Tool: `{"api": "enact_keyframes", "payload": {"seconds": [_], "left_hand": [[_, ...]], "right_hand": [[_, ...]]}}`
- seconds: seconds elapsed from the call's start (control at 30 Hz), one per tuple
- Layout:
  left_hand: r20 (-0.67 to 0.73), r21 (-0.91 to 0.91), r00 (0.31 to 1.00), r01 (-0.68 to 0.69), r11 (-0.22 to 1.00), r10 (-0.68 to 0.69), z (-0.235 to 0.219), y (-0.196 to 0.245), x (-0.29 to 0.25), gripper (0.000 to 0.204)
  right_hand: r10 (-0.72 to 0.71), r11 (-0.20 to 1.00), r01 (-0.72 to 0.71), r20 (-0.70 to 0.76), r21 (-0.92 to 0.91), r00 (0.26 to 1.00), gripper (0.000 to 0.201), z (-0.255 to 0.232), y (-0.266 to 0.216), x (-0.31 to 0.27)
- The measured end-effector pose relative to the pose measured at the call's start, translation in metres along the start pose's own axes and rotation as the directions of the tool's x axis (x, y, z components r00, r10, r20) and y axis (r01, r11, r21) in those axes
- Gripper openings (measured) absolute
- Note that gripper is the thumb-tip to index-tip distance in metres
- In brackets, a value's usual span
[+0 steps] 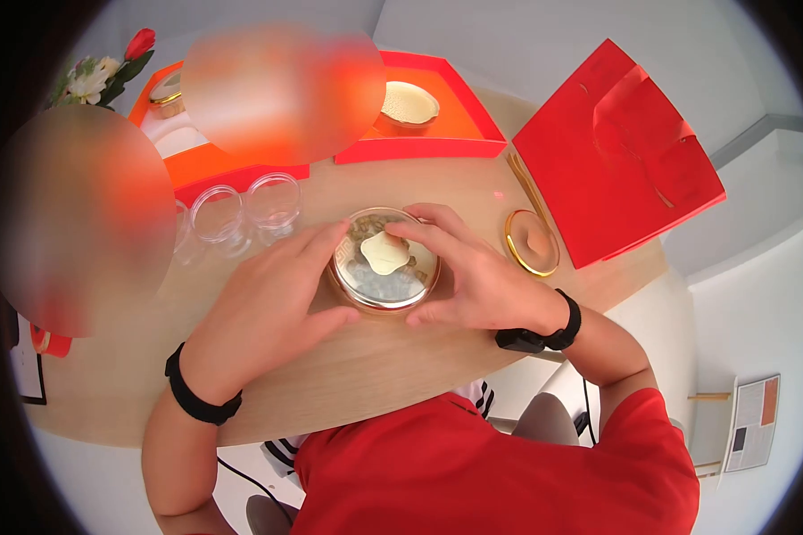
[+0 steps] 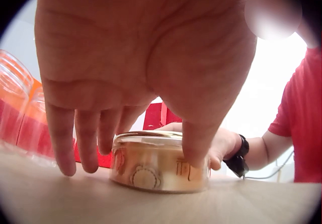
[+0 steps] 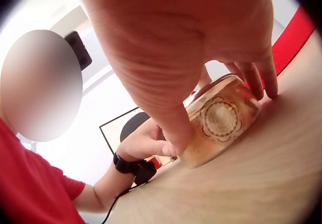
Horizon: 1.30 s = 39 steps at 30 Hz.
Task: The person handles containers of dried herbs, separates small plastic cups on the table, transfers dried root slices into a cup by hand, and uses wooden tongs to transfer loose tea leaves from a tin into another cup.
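A round clear jar [image 1: 370, 290] with a shiny gold-toned rim stands upright on the table, a cream scalloped label [image 1: 385, 253] on its top and patterned decoration on its side [image 2: 146, 171]. The left hand [image 1: 272, 299] holds the jar's left side between thumb and index finger; its other fingers point down beside it in the left wrist view. From the right, the right hand [image 1: 482, 281] grips the jar, thumb at the near side, one fingertip over the label and other fingers at the far edge. In the right wrist view its thumb lies against the patterned side [image 3: 221, 118].
Clear empty jars [image 1: 274, 201] stand at the left behind the left hand. Open red boxes [image 1: 437, 150] with orange inside lie at the back, one holding a gold-rimmed jar [image 1: 410, 105]. On the right are a gold-rimmed lid [image 1: 533, 242] and a red bag [image 1: 616, 160].
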<state>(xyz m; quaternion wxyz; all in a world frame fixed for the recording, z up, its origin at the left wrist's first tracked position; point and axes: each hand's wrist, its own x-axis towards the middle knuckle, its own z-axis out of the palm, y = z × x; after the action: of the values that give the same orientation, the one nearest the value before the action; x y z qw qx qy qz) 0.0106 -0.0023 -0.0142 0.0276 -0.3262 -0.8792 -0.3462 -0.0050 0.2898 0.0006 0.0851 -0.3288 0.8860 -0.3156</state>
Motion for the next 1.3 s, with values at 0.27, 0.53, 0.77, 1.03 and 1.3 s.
{"api": "enact_keyframes", "payload": {"seconds": [0.27, 0.53, 0.77, 1.03, 1.3], "left_hand": [[-0.044, -0.019, 0.999, -0.013, 1.000, 0.012, 0.001, 0.001, 0.003, 0.082], [-0.053, -0.008, 0.998, -0.035, 0.999, 0.035, 0.002, -0.002, 0.001, 0.081], [-0.070, 0.013, 0.996, -0.059, 0.998, 0.060, 0.002, -0.007, -0.002, 0.079], [-0.080, 0.025, 0.995, -0.063, 0.998, 0.065, 0.004, -0.008, -0.003, 0.078], [-0.068, 0.000, 0.997, -0.048, 0.999, 0.048, 0.004, -0.009, -0.001, 0.081]], "right_hand": [[-0.092, 0.996, 0.092, -0.098, -0.001, 0.991, 0.094, 0.002, 0.003, -0.004], [-0.024, 1.000, 0.024, -0.061, -0.006, 0.998, 0.092, 0.004, -0.001, -0.003], [-0.019, 0.999, 0.018, -0.040, -0.032, 0.999, 0.092, 0.002, 0.000, 0.000], [0.036, 0.999, -0.036, -0.016, 0.022, 0.999, 0.100, 0.000, -0.002, 0.002], [0.029, 1.000, -0.029, -0.020, 0.011, 0.999, 0.099, -0.001, -0.002, 0.002]]}}
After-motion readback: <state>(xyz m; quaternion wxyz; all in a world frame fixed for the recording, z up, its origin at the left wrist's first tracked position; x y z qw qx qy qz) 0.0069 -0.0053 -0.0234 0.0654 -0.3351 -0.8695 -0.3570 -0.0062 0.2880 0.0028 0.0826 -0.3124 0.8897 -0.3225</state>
